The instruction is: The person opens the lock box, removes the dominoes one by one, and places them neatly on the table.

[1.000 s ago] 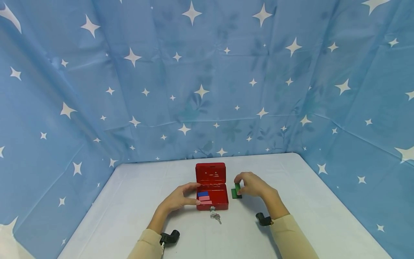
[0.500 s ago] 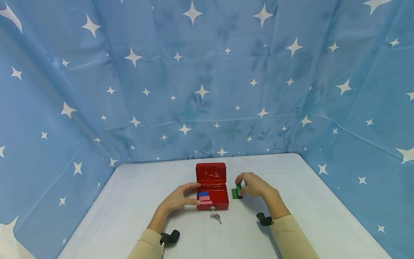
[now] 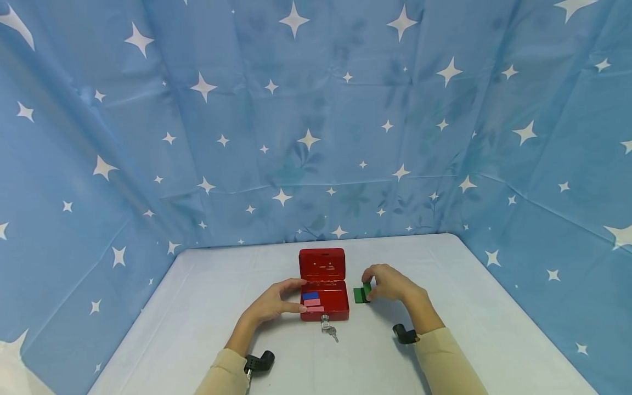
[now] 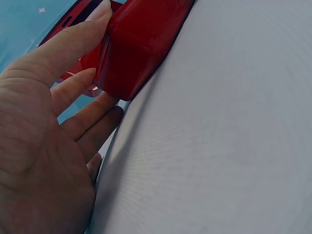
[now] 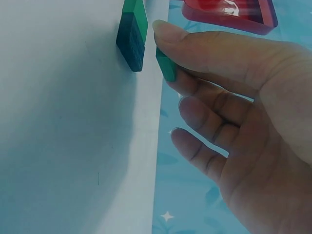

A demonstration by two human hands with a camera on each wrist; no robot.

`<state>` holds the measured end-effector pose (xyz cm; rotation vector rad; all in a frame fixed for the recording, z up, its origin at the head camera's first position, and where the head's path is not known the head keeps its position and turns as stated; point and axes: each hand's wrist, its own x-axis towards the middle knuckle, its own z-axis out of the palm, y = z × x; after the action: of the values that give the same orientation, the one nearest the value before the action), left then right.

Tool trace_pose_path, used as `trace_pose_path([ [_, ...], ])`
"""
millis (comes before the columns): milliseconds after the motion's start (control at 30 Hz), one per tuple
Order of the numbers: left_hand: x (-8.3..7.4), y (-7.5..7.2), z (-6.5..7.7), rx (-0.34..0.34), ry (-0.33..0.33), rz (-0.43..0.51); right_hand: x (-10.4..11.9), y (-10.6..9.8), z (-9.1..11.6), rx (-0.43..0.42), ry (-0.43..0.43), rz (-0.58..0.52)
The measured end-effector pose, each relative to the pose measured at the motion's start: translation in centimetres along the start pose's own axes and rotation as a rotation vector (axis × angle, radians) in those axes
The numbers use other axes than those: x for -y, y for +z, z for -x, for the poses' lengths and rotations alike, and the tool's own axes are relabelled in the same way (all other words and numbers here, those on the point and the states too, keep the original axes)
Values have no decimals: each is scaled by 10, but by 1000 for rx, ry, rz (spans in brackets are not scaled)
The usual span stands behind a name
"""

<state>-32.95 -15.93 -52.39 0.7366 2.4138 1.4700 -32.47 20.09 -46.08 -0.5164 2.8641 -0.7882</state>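
"While the red box (image 3: 338, 299) is touched by the left hand (image 3: 271, 302), what is held by the right hand (image 3: 391, 282)?"

"One green block (image 3: 367, 287), just to the right of the box. It is pinched between thumb and forefinger; the other fingers are kept off it, loosely bent, as is shown in the right wrist view."

"Is anything gripped by the left hand?"

"Nothing is pinched there. Its fingers are loosely extended at the left side of the box, and the thumb is laid at the front left corner."

"What is found between the box and the right hand?"

"A second green block (image 3: 357, 295), laid on the table (image 3: 197, 307). Next to it a darker stretch (image 5: 130, 44) is seen; whether that is another block or a shaded face cannot be told."

"And inside the box?"

"One blue block (image 3: 310, 295) and two pink blocks (image 3: 312, 302) are placed in its left part, the blue one behind the pink ones. The lid (image 3: 322, 260) is raised along the back edge."

"What is seen around the box?"

"At its front, a silver lock (image 3: 325, 323), with a key (image 3: 333, 333) just beside. Behind it, a starry blue curtain (image 3: 237, 170) is hung."
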Motion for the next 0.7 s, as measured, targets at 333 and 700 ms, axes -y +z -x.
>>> trace_pose_path([
  [333, 0, 0, -1, 5, 0, 2, -3, -2, 2, 16, 9, 1],
  [700, -1, 0, 0, 5, 1, 17, -8, -2, 2, 26, 28, 1],
])
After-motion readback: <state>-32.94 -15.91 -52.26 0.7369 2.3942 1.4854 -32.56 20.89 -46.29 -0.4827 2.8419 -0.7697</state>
